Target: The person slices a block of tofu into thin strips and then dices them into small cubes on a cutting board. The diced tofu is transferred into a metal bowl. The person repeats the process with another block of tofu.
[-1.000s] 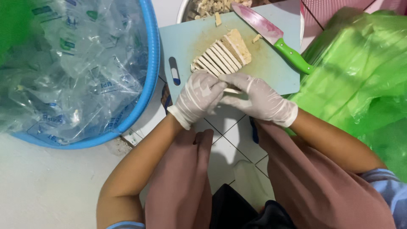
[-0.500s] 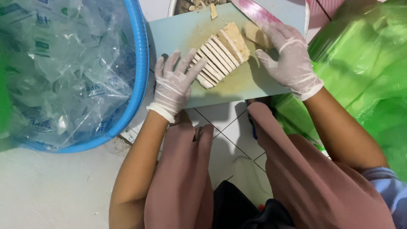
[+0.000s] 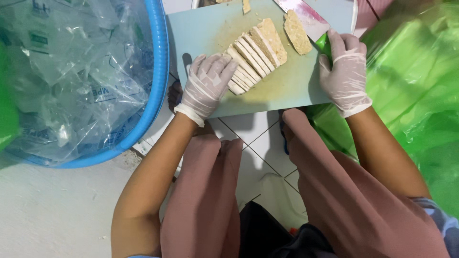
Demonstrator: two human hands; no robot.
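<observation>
A pale blue cutting board (image 3: 287, 91) lies on the floor in front of my knees. On it is a row of beige sliced slabs (image 3: 256, 52), with one separate slice (image 3: 297, 32) to the right. My left hand (image 3: 205, 86), in a thin white glove, rests with spread fingers on the near end of the slices. My gloved right hand (image 3: 345, 71) is closed round the green handle (image 3: 324, 44) of a knife whose pinkish blade (image 3: 301, 12) points away to the upper left.
A big blue tub (image 3: 160, 86) full of crumpled clear plastic bags stands on the left, touching the board's corner. Green plastic sheeting (image 3: 416, 81) covers the right side. A white bowl rim (image 3: 355, 16) shows behind the board. White tiled floor (image 3: 248, 138) lies between my knees.
Both hands left the near end of the slices; the right hand moved right and took the knife handle, and the left hand settled flat on the slices. One slice now lies apart.
</observation>
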